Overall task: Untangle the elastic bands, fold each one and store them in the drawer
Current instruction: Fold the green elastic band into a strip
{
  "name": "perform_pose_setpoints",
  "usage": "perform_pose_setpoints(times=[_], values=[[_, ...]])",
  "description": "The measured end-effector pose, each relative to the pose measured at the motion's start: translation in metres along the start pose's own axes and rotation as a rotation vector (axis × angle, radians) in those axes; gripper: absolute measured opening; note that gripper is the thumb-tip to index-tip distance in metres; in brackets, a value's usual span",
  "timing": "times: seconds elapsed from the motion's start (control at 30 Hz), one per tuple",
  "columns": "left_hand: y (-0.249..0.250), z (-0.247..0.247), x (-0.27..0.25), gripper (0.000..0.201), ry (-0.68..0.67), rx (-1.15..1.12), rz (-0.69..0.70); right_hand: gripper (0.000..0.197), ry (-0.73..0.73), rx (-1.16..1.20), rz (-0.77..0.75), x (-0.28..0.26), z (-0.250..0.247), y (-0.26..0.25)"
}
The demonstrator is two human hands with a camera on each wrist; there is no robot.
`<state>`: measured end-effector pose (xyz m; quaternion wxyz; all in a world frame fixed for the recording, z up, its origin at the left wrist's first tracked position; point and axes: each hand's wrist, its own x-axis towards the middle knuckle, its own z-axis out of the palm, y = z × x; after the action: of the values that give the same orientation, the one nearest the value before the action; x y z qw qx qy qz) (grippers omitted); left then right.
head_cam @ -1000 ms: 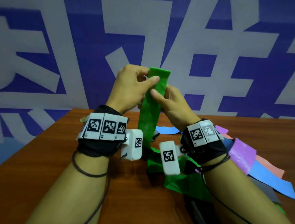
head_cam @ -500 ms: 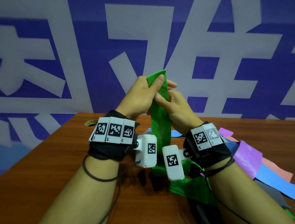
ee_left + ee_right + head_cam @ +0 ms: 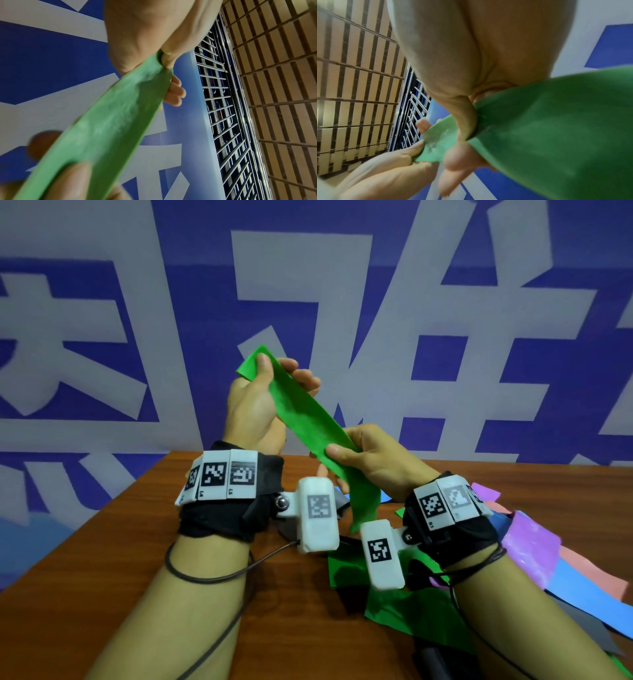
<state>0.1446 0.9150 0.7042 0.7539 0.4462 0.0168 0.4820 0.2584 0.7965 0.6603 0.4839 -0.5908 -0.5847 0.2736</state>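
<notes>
The green band is held in the air above the table, stretched flat on a slant from 11 o'clock down to 5 o'clock. The left hand pinches its upper end, thumb pressed on the near face and fingers behind. The right hand pinches the band lower down, thumb on top, fingers beneath. Below that grip the band hangs loose toward the table, between the two wrist cameras. More green material lies on the table at 5 o'clock; whether it belongs to the same band cannot be told. Purple, blue and pink bands lie overlapping at 4 o'clock.
</notes>
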Motion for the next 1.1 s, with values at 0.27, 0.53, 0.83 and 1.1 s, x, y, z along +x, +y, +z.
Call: perform_pose_setpoints(times=[0.27,0.53,0.83,1.1], values=[[0.009,-0.013,0.009,0.043,0.140,-0.142,0.088,0.035,-0.013,-0.117,0.192,0.000,-0.013,0.026],[0.008,-0.012,0.009,0.041,0.249,-0.122,0.079,0.036,0.093,-0.203,0.253,0.004,-0.012,0.040],[0.014,-0.015,0.010,0.039,0.327,-0.193,0.087,0.042,0.077,-0.455,0.300,0.007,-0.016,0.051],[0.009,-0.013,0.010,0.042,0.254,-0.085,0.110,0.040,0.082,-0.442,0.306,0.006,-0.018,0.052]])
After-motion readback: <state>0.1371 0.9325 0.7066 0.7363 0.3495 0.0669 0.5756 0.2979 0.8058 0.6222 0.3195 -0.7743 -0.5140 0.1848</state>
